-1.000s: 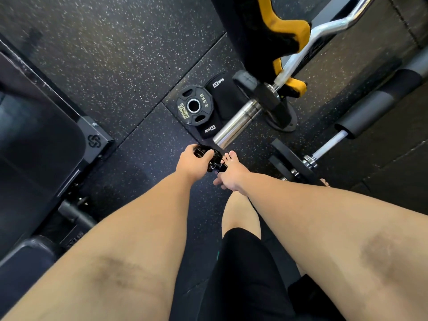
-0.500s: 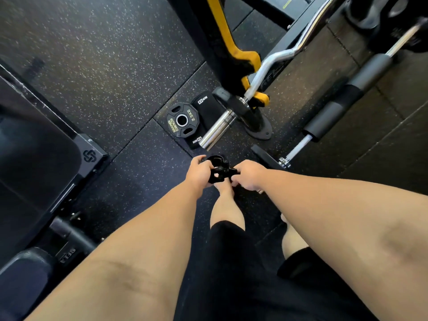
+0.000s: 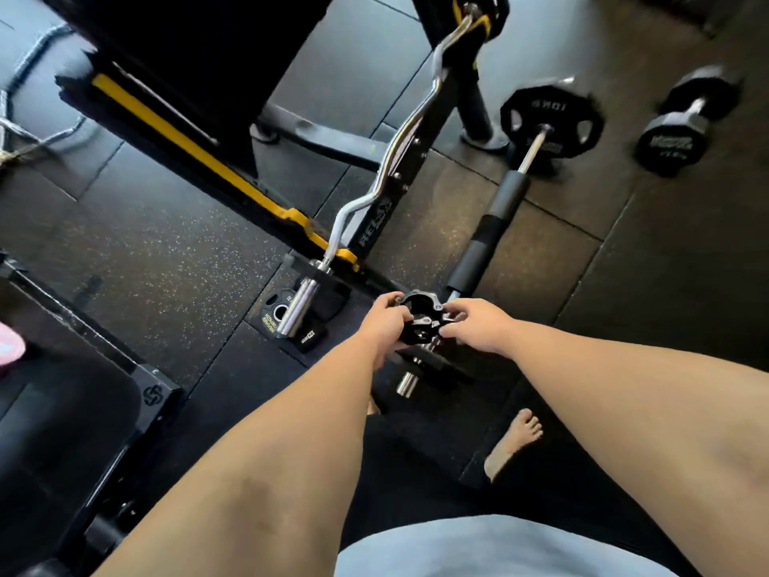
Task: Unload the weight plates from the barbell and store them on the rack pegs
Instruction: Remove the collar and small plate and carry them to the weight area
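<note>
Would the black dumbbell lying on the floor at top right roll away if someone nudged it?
Probably not far: the dumbbell has heads that look faceted, not round, so it should settle on a flat. It is likely heavy for its size: thick solid-looking heads, short metal handle. The rubber-looking floor should grip it rather than let it slide.

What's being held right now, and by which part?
A black barbell collar, held by both hands. The left hand grips the ring's left side; the right hand pinches its right side with the fingertips.
</note>
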